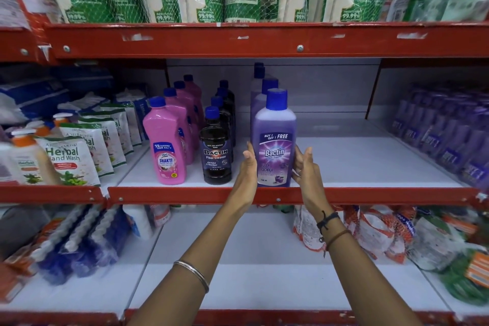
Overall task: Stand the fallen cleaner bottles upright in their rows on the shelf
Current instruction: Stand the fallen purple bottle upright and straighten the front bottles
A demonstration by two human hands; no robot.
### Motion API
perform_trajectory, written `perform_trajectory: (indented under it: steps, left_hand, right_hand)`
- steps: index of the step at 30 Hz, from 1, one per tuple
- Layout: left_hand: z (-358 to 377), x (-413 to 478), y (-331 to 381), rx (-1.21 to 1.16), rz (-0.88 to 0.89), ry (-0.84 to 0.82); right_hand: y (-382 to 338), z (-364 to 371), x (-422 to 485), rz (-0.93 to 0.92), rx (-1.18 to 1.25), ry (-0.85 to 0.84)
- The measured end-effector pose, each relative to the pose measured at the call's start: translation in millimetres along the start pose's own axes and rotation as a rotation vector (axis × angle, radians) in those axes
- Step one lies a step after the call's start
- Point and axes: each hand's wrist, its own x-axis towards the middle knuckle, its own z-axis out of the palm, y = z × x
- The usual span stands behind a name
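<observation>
both hands, left hand (247,167) and right hand (304,164), flank the purple cleaner bottle (275,140), palms touching its sides, fingers loose. it stands upright at the shelf (370,164) front edge. pink row (169,140) and dark row (217,145) stand too; no fallen bottle shows, so the task looks nearly finished.

Shop aisle: red shelving (185,194) stocked with rows of branded cleaner bottles (217,148).

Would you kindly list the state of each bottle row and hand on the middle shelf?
Purple bottle: upright, front of its row.
Black bottle: upright, front.
Pink bottle: upright, front.
Left hand: open, against the purple bottle.
Right hand: open, beside it.
</observation>
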Motion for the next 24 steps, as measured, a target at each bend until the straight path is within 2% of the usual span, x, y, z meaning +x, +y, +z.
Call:
perform_trajectory:
  steps: [3, 5, 7, 8, 10, 11, 13, 15, 19, 24]
  left_hand:
    - [-2, 0, -5, 0.015, -0.006, 0.021]
    - [-5, -6, -12, -0.017, 0.038, 0.192]
    - [-14, -14, -19, -0.118, 0.165, 0.479]
    - [-22, -17, -22, -0.156, 0.235, 0.588]
    - [-42, -17, -28, -0.187, 0.274, 0.684]
    - [-52, -13, -31, -0.187, 0.245, 0.685]
    - [-71, -4, -37, -0.170, 0.165, 0.622]
    - [-83, 3, -35, -0.159, 0.120, 0.501]
    - [-102, 16, -31, -0.128, 0.074, 0.339]
    - [-109, 15, -34, -0.047, 0.034, 0.219]
  right_hand:
    - [-7, 3, -6, 0.020, 0.018, -0.006]
    - [-8, 12, -17, -0.013, 0.013, 0.116]
    - [-7, 24, -32, -0.176, -0.064, 0.321]
    - [-7, 32, -38, -0.299, -0.075, 0.368]
    - [-4, 50, -48, -0.474, -0.084, 0.281]
    - [-5, 60, -50, -0.484, -0.077, 0.178]
    - [-5, 83, -46, -0.378, -0.050, -0.018]
    - [-6, 100, -36, -0.233, -0.069, -0.111]
    - [-9, 126, -6, -0.017, -0.021, -0.162]
    - [1, 134, 10, 0.017, -0.017, -0.125]
